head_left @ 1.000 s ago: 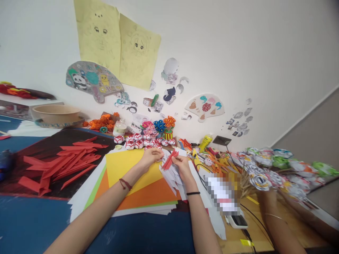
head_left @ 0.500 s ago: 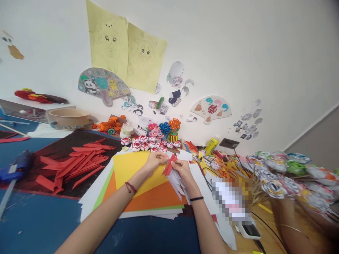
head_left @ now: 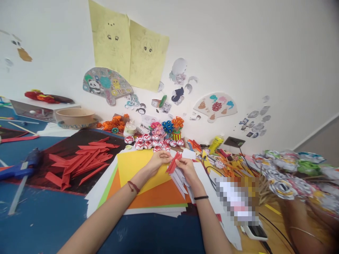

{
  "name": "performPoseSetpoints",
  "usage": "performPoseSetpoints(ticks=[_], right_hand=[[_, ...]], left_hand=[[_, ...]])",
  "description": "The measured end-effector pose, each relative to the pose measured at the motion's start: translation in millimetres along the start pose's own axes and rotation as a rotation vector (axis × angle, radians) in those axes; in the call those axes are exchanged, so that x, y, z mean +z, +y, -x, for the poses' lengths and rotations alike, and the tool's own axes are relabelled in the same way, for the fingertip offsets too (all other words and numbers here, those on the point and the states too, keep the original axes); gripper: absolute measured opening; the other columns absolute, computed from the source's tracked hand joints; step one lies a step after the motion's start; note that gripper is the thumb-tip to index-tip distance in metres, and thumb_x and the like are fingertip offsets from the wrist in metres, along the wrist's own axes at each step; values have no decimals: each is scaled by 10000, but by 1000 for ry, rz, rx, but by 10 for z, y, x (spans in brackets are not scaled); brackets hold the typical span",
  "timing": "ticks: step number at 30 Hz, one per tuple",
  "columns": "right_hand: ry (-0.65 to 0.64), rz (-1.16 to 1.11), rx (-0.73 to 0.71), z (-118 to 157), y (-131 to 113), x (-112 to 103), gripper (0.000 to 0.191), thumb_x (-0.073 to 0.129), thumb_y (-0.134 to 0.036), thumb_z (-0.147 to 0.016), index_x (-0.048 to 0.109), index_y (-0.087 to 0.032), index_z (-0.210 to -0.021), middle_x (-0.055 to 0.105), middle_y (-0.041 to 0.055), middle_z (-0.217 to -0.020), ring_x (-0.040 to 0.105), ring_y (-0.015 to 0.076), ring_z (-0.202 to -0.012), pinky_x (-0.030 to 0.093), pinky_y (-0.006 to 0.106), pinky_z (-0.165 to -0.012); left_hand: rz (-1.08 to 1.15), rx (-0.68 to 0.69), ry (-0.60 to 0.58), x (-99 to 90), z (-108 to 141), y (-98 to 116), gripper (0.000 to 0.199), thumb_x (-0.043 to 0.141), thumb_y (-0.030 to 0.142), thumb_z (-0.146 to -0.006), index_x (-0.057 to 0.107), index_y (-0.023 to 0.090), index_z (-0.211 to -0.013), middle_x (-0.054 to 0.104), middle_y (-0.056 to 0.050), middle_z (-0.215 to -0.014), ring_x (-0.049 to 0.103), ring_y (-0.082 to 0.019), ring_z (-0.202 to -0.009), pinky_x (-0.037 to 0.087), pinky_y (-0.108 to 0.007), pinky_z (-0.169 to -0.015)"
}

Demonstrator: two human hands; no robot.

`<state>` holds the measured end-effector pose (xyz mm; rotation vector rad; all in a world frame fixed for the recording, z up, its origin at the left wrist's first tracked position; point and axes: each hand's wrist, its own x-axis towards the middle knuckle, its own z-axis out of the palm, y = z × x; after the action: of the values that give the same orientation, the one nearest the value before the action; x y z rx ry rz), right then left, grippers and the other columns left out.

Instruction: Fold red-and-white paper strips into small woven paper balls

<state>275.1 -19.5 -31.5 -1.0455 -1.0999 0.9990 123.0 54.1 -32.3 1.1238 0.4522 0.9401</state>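
My right hand point(head_left: 186, 169) is closed on a folded red paper piece point(head_left: 173, 163), its fingers pinching the right side. At the left side of that piece, my left hand point(head_left: 159, 161) has its fingertips pressed together near its upper part. Folded white paper strips point(head_left: 179, 183) hang below the red piece, by my right hand. Beneath both hands lie a yellow sheet point(head_left: 129, 165), an orange sheet point(head_left: 156, 197) and white sheets. Many folded red strips point(head_left: 84, 158) lie in a pile on a dark mat to the left.
A blue glue gun point(head_left: 23, 167) lies at the left. Red-white paper flowers point(head_left: 148, 143) stand behind the sheets, beside a round bowl point(head_left: 75, 118). At the right are a white device point(head_left: 255, 231), a cable, paper flowers on sticks point(head_left: 280, 187) and another person's arm point(head_left: 302, 225).
The whole view has shifted slightly, so things appear a little further right. Both hands remain at the red piece with almost the same hold.
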Motion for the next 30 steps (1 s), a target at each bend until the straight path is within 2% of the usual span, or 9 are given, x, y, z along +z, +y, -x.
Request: performPoseSetpoints(ticks=[3, 6, 9, 11, 17, 24, 30], right_hand=[[13, -2, -4, 3, -7, -17, 271, 818, -388, -699, 790, -159, -841, 778, 68, -829, 696, 225, -763, 516, 345, -807], [40, 9, -16, 4, -7, -44, 251, 815, -387, -703, 786, -159, -803, 780, 66, -834, 692, 216, -751, 516, 326, -784], [35, 10, -18, 3, -5, -57, 273, 808, -404, -707, 788, -158, -825, 782, 76, -858, 700, 232, -782, 517, 344, -810], [25, 1, -18, 3, -5, -54, 285, 804, -412, -711, 789, -158, -839, 782, 86, -876, 707, 247, -811, 515, 359, -834], [41, -25, 0, 3, -8, -56, 296, 811, -425, -701, 785, -162, -836, 780, 103, -882, 714, 269, -817, 518, 401, -847], [59, -33, -1, -5, 2, -79, 277, 816, -404, -701, 782, -159, -824, 779, 98, -861, 711, 258, -795, 521, 390, -826], [39, -15, -15, 3, -9, -47, 301, 812, -421, -703, 784, -156, -842, 782, 94, -875, 711, 254, -796, 517, 383, -830]], left_hand=[[10, -11, 8, -6, 15, 9, 419, 893, 362, -562, 659, 116, -808, 660, -29, -744, 594, -127, -715, 448, -256, -736], [9, -9, 7, 1, 31, 20, 387, 848, 422, -638, 637, 109, -725, 624, -11, -655, 549, -105, -631, 417, -236, -657], [27, -20, -17, 17, 51, 37, 399, 835, 439, -654, 618, 106, -685, 601, -2, -620, 515, -86, -577, 402, -224, -611], [51, -40, -48, 27, 64, 50, 407, 837, 441, -648, 623, 103, -721, 629, -23, -667, 552, -96, -605, 434, -232, -640], [138, -82, -94, 7, 66, 41, 430, 858, 306, -631, 620, 109, -930, 703, -89, -828, 654, -141, -723, 502, -287, -765], [118, -43, -89, -44, 42, -3, 420, 828, 226, -662, 616, 109, -1005, 708, -85, -834, 634, -112, -653, 482, -249, -682], [98, -72, -105, -19, 86, 65, 519, 876, 200, -557, 626, 110, -1003, 692, -48, -759, 627, -122, -638, 463, -243, -634]])
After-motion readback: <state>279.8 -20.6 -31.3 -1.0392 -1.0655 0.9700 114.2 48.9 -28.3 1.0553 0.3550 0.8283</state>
